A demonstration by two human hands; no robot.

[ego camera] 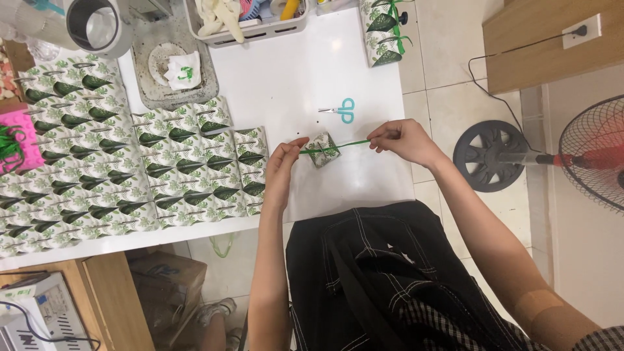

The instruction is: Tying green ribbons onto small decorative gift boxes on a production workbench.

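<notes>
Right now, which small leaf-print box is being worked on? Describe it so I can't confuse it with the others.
On the white table, below the blue-handled scissors, one leaf-print box sits apart from the rows at left. A green ribbon crosses it, pulled between the left hand and right hand.

i see a smooth glossy white table [292, 71], a printed paper box [323, 149], a satiny green ribbon [351, 144], plastic-handled scissors [342, 111] and wood shelving [546, 39].

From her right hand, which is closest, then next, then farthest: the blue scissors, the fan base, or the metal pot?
From the right hand:
1. Blue scissors, just up-left on the white table.
2. Fan base, on the floor to the right.
3. Metal pot, far top-left corner.
</notes>
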